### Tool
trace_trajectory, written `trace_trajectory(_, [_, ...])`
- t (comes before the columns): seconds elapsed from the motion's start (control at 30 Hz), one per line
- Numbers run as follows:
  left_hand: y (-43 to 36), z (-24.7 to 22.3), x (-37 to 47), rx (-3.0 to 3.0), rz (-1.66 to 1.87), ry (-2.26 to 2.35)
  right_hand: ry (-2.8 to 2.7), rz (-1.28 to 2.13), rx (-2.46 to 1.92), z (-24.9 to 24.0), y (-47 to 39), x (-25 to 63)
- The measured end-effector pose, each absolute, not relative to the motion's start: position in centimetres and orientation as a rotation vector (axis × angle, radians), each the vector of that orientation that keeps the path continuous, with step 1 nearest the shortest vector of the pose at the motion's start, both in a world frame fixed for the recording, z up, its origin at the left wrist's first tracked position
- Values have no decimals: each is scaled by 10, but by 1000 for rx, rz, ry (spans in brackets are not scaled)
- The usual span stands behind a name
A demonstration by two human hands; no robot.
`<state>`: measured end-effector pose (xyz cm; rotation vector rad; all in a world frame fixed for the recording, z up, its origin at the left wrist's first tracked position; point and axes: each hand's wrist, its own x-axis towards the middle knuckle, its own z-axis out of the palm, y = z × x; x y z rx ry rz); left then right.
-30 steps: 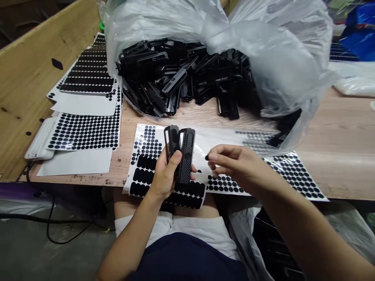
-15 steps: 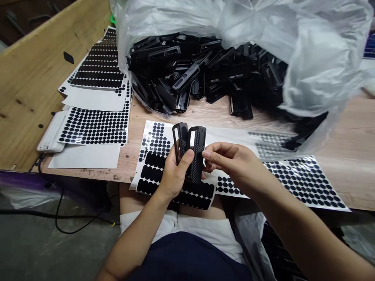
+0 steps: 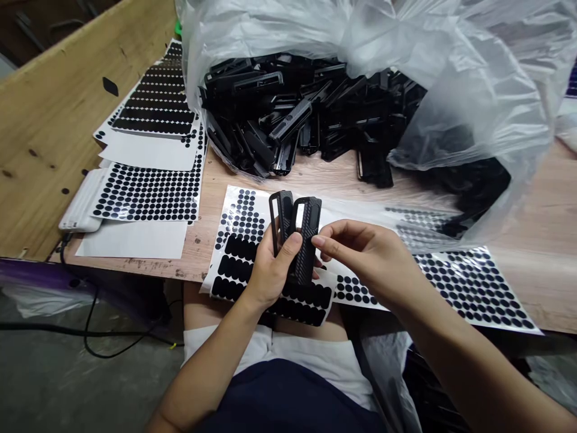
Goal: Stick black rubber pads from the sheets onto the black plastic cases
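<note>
My left hand (image 3: 271, 267) is closed around two black plastic casings held side by side. The right casing (image 3: 310, 231) has a carbon-fibre pattern and an oval pad-like area near its top; the left casing (image 3: 282, 210) shows an open slot. My right hand (image 3: 360, 246) has thumb and forefinger pinched together against the right casing's edge. Whatever may lie between those fingertips is too small or hidden to tell. Beneath the hands, a sheet of black oval stickers (image 3: 234, 267) overhangs the table edge, on top of a sheet of round black stickers (image 3: 478, 288).
A clear plastic bag (image 3: 491, 90) spreads across the back, with many black casings (image 3: 288, 120) heaped in its mouth. More sticker sheets (image 3: 144, 192) lie at left beside a white power bank (image 3: 83, 204) with a cable. A wooden board (image 3: 49, 126) walls the left side.
The view has shifted slightly. The bag's right-hand fold has sagged lower and to the left over the heap. Both hands keep nearly the same hold and position on the casings.
</note>
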<state>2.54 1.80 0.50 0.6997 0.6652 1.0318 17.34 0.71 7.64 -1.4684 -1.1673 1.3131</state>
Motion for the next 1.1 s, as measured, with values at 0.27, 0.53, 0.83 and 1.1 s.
trace_trajectory(0.27, [19,4,24,720,1016,661,-1338,1249,-1564,79,8,175])
trace_trajectory(0.53, [20,11,20,681,1042,669,-1512,661,-1676,66,9,184])
trace_trajectory(0.83, [25,12,18,543,1013,603,-1856,780,-1464,48,-10,198])
trace_trajectory(1.1, [25,8,15,603,881,549,-1236,1226,-1426,83,25,213])
